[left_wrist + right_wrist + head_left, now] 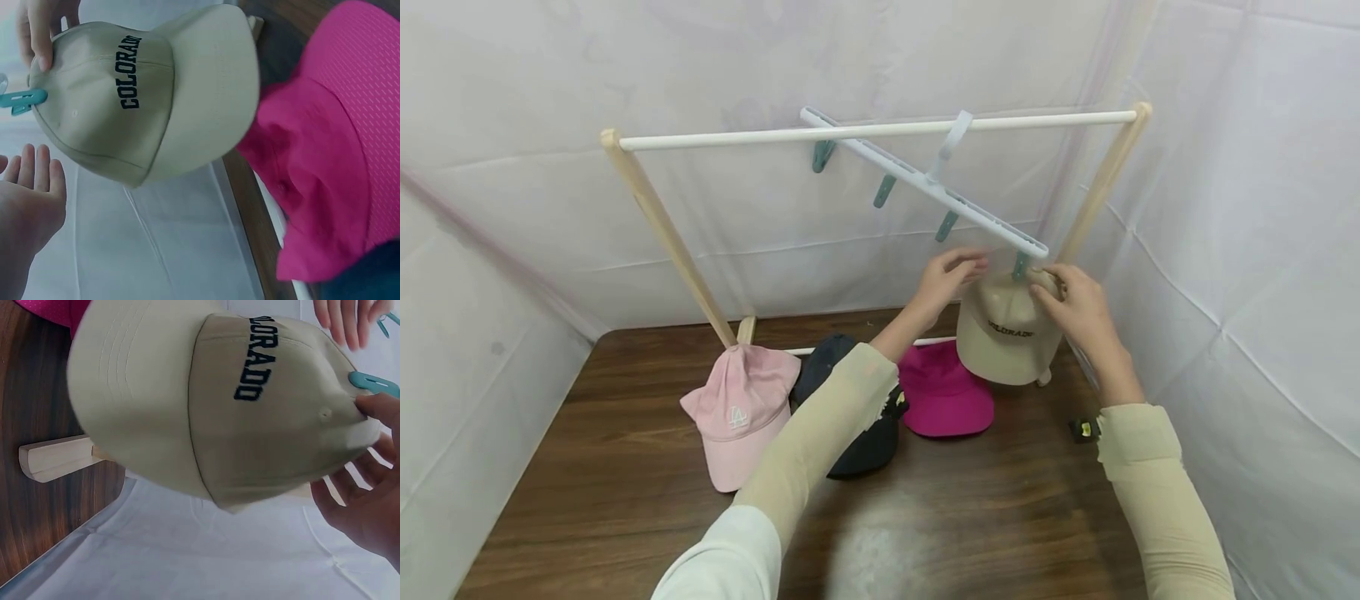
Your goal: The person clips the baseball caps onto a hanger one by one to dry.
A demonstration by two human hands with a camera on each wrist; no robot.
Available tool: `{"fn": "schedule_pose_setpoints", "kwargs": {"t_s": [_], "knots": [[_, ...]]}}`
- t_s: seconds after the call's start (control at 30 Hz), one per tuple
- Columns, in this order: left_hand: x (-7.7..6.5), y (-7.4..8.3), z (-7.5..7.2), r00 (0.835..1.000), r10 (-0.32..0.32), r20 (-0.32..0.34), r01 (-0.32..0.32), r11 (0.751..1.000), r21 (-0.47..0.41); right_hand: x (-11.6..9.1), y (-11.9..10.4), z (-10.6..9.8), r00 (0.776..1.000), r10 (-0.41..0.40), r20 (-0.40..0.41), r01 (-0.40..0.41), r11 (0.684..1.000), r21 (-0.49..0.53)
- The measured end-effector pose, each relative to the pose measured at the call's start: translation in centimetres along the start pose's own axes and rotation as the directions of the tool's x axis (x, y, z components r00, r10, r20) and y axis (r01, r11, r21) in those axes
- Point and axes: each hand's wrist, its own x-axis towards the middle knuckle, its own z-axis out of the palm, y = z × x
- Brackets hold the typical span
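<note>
Brown wood-look table [985, 517], and I can see three hats sitting on it — pale pink cap [741, 421] on the left, dark cap [868, 446] partly hidden, magenta cap [947, 396] beside it — plus a rack [666, 233] standing toward the back.

The Colorado cap [147, 94] is beige with dark lettering [128, 72].

Dk brown wood-grain tbl [985, 500] in here, rounded at the far L corner, pale glare [876, 550] on top. White cloth walls [1262, 208] L, R & behind, wrinkly, w/ a long crease [1222, 330] on the R one.
</note>
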Motion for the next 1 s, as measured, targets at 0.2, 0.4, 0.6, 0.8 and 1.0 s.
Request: {"fn": "schedule_pose_setpoints", "kwargs": {"t_s": [0.2, 0.4, 0.6, 0.8, 1.0], "knots": [[-1.9, 0.9, -1.6, 0.999, 0.034, 0.013, -0.035, 0.999, 0.013, 0.0, 0.2, -0.1, 1.000, -0.026, -0.008, 0.026, 0.999, 0.020], [-3.8, 1.9, -2.6, 0.999, 0.029, 0.020, -0.032, 0.993, 0.118, -0.9, -0.8, 0.1, 0.991, -0.078, -0.105, 0.077, 0.997, -0.012], [-5.1, 1.5, -4.0, 1.000, 0.009, 0.004, -0.010, 0.941, 0.337, -3.1, -2.9, 0.9, 0.972, -0.184, -0.147, 0.169, 0.980, -0.107], [-6.1, 1.4, -4.9, 1.000, 0.021, 0.001, -0.020, 0.915, 0.402, -4.3, -3.9, 2.1, 0.972, -0.220, -0.079, 0.212, 0.972, -0.101], [-6.5, 0.2, -5.9, 0.999, 0.043, 0.018, -0.046, 0.897, 0.439, -4.7, -4.3, 3.1, 0.970, -0.237, -0.048, 0.233, 0.969, -0.081]]}}
